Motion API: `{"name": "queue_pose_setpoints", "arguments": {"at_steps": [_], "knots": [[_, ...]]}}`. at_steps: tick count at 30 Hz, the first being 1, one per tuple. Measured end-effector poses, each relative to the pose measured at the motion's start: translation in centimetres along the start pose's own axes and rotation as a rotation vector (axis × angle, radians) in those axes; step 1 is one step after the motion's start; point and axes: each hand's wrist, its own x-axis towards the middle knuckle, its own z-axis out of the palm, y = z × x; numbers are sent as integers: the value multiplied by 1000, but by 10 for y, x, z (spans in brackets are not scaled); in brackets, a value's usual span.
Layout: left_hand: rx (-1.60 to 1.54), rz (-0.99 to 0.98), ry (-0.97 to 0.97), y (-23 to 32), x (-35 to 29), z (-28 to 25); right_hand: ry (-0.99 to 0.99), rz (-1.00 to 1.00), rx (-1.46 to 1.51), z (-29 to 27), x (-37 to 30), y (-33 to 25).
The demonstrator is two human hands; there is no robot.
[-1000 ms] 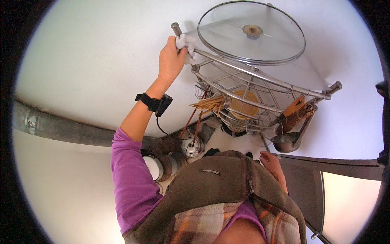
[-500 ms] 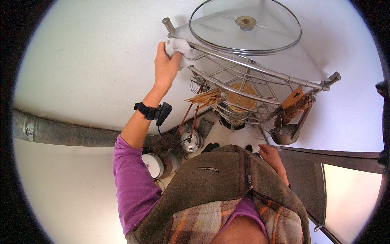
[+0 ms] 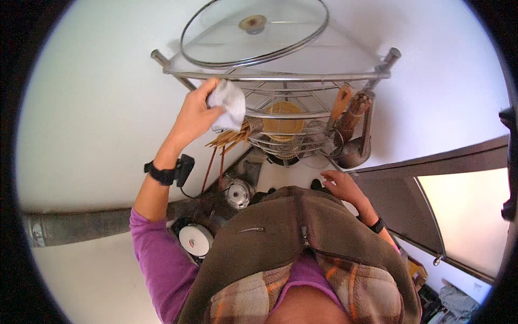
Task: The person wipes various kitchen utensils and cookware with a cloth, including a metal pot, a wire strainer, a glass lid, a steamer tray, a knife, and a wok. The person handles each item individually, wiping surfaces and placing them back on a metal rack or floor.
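Observation:
My left hand (image 3: 195,112) is raised at the rack's left side, closed round a crumpled white cloth (image 3: 227,105). The cloth overlaps the metal corner rack (image 3: 302,77) just below its front top rail; whether they touch I cannot tell. On the rack's top rests a round glass lid (image 3: 216,40) with a metal rim and a knob. Lower down, my right hand (image 3: 343,186) hangs near my waist, its fingers loosely bent and partly apart, with nothing seen in them. A dark ladle (image 3: 353,155) hangs on the rack above that hand.
Chopsticks (image 3: 232,136), a yellow round item (image 3: 284,120) and a wooden-handled utensil (image 3: 341,101) are on the lower rack. Below at left stand a shiny metal pot (image 3: 238,193) and a white-lidded appliance (image 3: 195,241). White walls meet behind the rack; a dark-framed door (image 3: 396,189) is at right.
My left hand has come off the rack's left end with the cloth and moved lower, toward me. The view has shifted, so the rack sits further left. My right hand stays low.

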Motion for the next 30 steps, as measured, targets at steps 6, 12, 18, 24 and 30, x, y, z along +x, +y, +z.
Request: {"name": "queue_pose_setpoints", "arguments": {"at_steps": [6,12,18,24,30], "knots": [[21,71,-587,66,4,-4,153,-340,113,-82,13,-105],[-78,157,-523,99,-11,26,416,-771,-57,-88,29,-199],[-234,146,-559,111,-21,29,788,-874,-154,-71,45,-203],[-60,339,-129,147,-39,-49,1088,-605,-208,-127,34,-170],[211,865,287,177,-71,-79,1281,-462,-244,-192,20,-161]]}}
